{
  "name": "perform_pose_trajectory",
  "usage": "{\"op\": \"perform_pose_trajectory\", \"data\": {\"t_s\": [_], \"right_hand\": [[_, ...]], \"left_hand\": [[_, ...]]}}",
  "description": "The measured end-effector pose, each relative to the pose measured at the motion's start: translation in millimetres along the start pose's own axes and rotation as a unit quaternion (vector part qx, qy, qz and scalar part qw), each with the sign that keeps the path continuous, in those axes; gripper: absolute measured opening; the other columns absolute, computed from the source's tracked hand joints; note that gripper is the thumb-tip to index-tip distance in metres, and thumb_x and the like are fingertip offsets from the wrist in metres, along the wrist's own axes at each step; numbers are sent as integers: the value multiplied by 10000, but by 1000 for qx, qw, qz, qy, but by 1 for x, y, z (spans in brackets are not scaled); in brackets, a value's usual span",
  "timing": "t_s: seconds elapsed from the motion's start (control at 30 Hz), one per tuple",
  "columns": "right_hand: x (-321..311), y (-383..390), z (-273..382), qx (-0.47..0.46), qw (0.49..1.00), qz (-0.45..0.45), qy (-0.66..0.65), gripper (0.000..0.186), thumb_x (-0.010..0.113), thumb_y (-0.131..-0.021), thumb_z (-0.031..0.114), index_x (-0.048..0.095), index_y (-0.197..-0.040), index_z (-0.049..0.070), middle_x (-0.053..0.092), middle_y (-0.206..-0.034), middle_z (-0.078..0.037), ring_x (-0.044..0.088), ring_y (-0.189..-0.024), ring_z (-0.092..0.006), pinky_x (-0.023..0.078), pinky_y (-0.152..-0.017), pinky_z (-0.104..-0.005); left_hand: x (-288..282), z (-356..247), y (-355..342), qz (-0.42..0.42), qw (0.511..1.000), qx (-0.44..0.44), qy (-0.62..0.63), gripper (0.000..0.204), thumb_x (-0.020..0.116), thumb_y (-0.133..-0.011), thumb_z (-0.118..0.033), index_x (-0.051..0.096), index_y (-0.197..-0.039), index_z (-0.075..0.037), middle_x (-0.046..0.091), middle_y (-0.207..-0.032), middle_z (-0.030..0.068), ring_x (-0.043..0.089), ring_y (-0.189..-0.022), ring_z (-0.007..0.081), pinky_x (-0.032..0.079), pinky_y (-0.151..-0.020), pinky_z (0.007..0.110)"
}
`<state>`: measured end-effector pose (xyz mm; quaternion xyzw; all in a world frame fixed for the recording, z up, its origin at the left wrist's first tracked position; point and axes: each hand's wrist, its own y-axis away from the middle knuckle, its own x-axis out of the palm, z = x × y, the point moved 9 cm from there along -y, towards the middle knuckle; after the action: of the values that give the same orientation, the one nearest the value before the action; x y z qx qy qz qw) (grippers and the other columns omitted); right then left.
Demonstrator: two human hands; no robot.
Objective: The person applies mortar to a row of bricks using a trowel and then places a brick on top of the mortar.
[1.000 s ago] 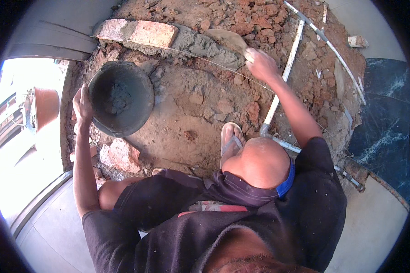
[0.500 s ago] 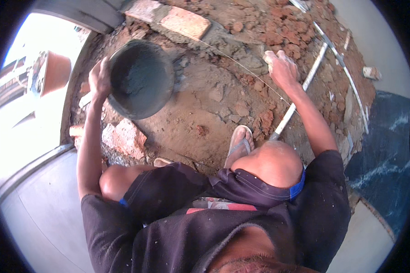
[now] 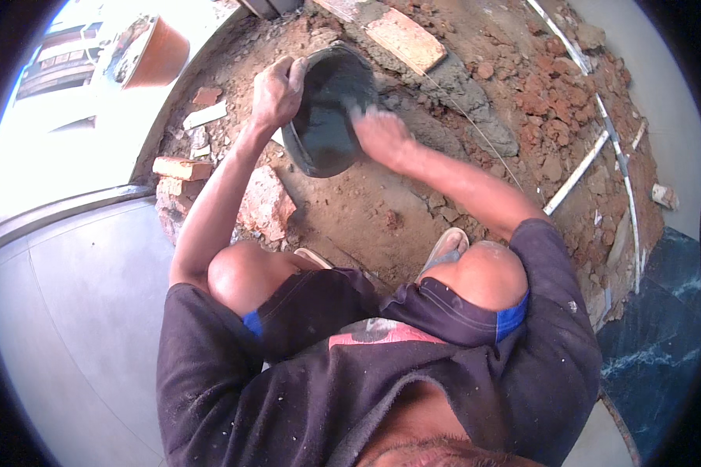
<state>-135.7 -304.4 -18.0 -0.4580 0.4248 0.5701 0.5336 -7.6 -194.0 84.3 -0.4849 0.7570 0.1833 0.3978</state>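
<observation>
A round black mortar pan (image 3: 319, 144) is tipped on its side above the dirt, its dark inner wall facing me. My left hand (image 3: 278, 92) is closed over its left rim, thumb up. At the pan's right edge is my right hand (image 3: 380, 128), whose fingers are smeared by motion; whether they hold anything does not show. Beyond the pan, wet grey mortar (image 3: 475, 117) lies in a strip on the ground. An orange brick (image 3: 406, 39) is set at the strip's far end, and a thin string (image 3: 479, 131) runs from it toward the right.
A broken brick chunk (image 3: 269, 204) lies before my left knee, with a smaller brick (image 3: 181, 168) farther left. White pipes (image 3: 576, 173) and reddish soil clods (image 3: 553, 117) spread at right. An orange bucket (image 3: 157, 54) stands outside at far left. Dark marbled tile (image 3: 650, 311) borders the dirt.
The pan has moved right and tipped up, with my left hand still on its rim. My right hand has swung left from above the string to the pan. The view has shifted.
</observation>
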Motion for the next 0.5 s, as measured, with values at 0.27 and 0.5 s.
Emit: {"op": "perform_pose_trajectory", "data": {"t_s": [0.27, 0.5], "right_hand": [[-43, -7, -21, 50, 998, 0, -27, 201, 569, -869, 51, 621, -1053, -12, 709, -882, -199, 729, -812, -346, 586, -662, -472], [-32, 25, 8, -16, 995, 95, -3, 210, 574, -862, 63, 636, -1033, -44, 697, -893, -231, 721, -814, -357, 589, -701, -455]], "left_hand": [[2, -6, 21, 4, 1000, 13, 9, 395, 556, -994, -356, 618, -865, 12, 606, -731, 252, 617, -697, 375, 481, -698, 450], [-5, 0, 25, -18, 1000, -13, -20, 408, 537, -1004, -361, 623, -882, 18, 619, -762, 268, 640, -742, 406, 485, -720, 459]]}}
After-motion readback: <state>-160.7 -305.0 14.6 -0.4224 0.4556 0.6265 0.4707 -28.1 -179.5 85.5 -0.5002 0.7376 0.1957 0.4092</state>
